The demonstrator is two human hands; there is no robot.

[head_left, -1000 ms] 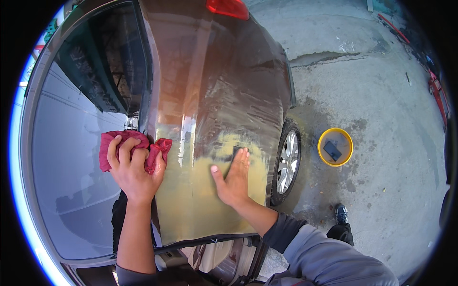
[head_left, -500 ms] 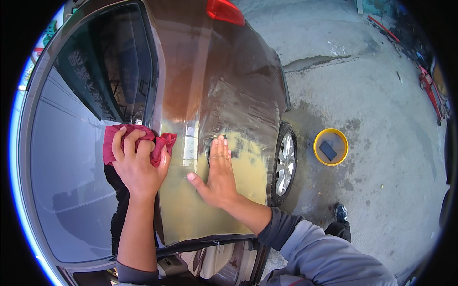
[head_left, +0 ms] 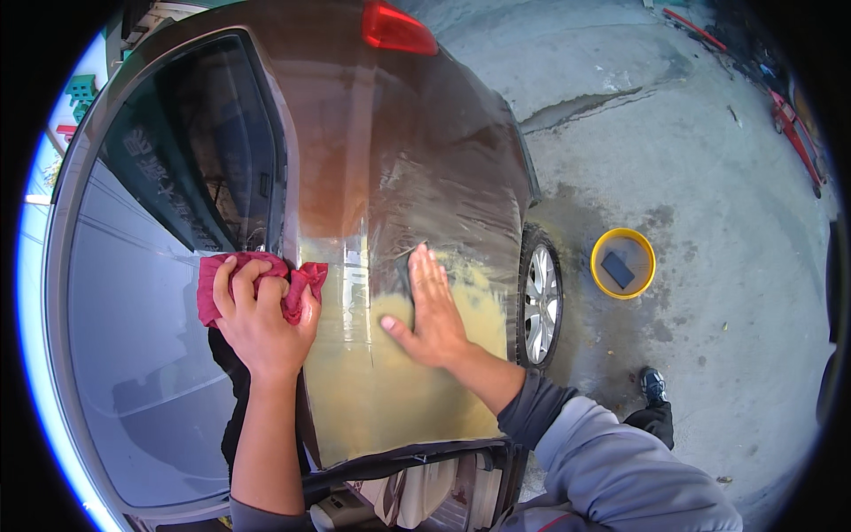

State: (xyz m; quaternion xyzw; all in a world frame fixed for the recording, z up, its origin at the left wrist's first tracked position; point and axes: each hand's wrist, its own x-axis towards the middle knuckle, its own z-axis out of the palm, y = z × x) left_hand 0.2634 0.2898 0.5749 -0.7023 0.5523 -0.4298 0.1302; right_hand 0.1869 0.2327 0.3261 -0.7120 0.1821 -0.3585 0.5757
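Surface: brown car body [head_left: 399, 124], filling the centre of the frame, glossy toward the top. Its lower centre carries a dull yellowish coat [head_left: 355, 403], ragged-edged where it meets the brown.

Nearest: grey sleeve [head_left: 612, 452], lower right, woven fabric with a darker cuff.

Right hand [head_left: 434, 315], centre: laid flat, fingers extended together, thumb spread, gripping nothing between fingers and thumb. A thin dark pad [head_left: 404, 268] shows beside and beneath the fingers, against the panel; its full outline is hidden.

Left hand [head_left: 269, 337], left of centre: fingers curled, closed on a crumpled red cloth [head_left: 210, 291], soft and folded, at the window edge.

Work in hand, by judgement: rubbing the coated panel with the pad. A further stroke would call for even pressure from flat fingers, following the panel's curve.

Beyond, left: smooth, reflective window glass [head_left: 133, 372]. Right of centre: wheel [head_left: 542, 306], black rubber, silver spokes. Farther right: round yellow-rimmed bucket [head_left: 652, 266] holding a dark rectangular block [head_left: 618, 269].

Farthest: rough grey concrete floor [head_left: 736, 257], darkened in patches around the bucket; red metal equipment [head_left: 798, 142], upper right, kind unclear.
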